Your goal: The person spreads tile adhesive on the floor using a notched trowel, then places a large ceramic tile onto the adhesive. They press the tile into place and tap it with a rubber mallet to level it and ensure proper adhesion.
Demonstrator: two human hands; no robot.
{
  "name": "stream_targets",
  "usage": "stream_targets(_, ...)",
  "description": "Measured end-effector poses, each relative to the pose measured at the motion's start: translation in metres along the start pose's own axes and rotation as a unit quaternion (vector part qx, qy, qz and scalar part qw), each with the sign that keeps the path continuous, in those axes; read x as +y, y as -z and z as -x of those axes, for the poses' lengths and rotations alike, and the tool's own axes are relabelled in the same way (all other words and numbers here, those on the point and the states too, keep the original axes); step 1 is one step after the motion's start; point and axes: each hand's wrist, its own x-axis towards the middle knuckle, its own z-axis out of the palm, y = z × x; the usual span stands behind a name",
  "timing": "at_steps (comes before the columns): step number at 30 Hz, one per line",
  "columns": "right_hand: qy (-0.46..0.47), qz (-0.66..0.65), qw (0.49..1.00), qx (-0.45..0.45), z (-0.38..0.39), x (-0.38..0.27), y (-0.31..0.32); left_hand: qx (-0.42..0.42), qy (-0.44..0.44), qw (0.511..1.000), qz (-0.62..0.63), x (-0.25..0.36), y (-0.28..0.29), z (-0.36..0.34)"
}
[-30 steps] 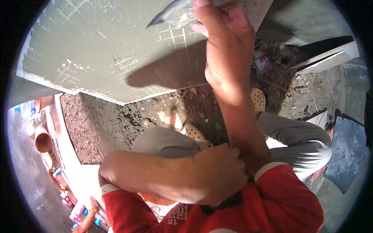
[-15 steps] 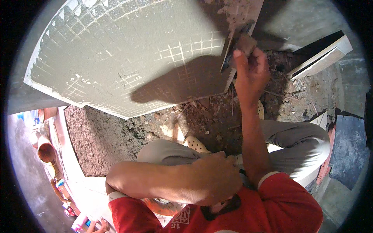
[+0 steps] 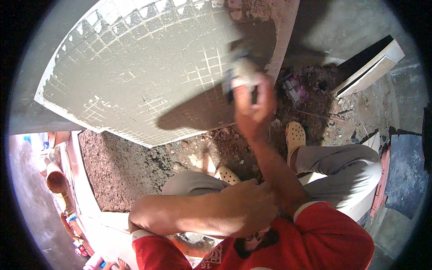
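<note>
My right hand [image 3: 255,96] is closed round the handle of a trowel [image 3: 229,85], which is smeared by motion. The trowel's blade lies against a large tile [image 3: 288,45], tilted up before me. Wet grey mortar [image 3: 153,67] coats most of the tile's gridded back, with pale grid lines showing through in patches. Toward the right edge the tile is barer and pinkish. My left arm crosses my body, and my left hand [image 3: 249,209] rests against my right forearm near the elbow. Its fingers are bent out of sight.
Rough soil and rubble [image 3: 283,105] lie below the tile, around my yellow clogs [image 3: 295,135]. A coarse brown bed [image 3: 112,171] is at the left. Pale boards [image 3: 371,72] lean at the right, near a dark slab [image 3: 405,173]. A round orange container [image 3: 193,245] sits under my left arm.
My right hand has moved left with the trowel, away from the tile's right edge. Grey mortar now covers more of that side. My left hand stays against the right forearm.
</note>
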Motion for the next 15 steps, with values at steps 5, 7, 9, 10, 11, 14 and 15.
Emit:
stream_targets(5, -0.023, 0.038, 0.997, 0.059, -0.044, 0.024, 0.002, -0.052, 0.008, 0.998, 0.019, 0.002, 0.002, -0.003)
stream_targets(7, 0.043, 0.052, 0.997, 0.041, -0.043, 0.009, -0.011, -0.044, 0.020, 0.999, 0.020, 0.003, 0.010, -0.006)
stream_targets(9, 0.113, -0.027, 0.990, -0.077, -0.039, -0.012, -0.017, -0.044, 0.041, 0.998, 0.009, 0.003, 0.018, -0.008)
stream_targets(10, 0.117, -0.038, 0.984, -0.132, -0.039, -0.022, -0.015, -0.053, 0.046, 0.997, 0.017, 0.004, 0.020, -0.009)
stream_targets(11, 0.118, -0.048, 0.974, -0.187, -0.040, -0.032, -0.013, -0.081, 0.041, 0.995, 0.050, -0.001, 0.025, -0.007)
stream_targets(14, 0.241, -0.011, 0.943, -0.231, -0.067, -0.047, 0.004, -0.134, 0.076, 0.987, 0.043, -0.003, 0.026, -0.011)
stream_targets(15, 0.278, 0.046, 0.936, -0.210, -0.082, -0.050, 0.009, -0.143, 0.080, 0.986, 0.028, -0.004, 0.025, -0.012)
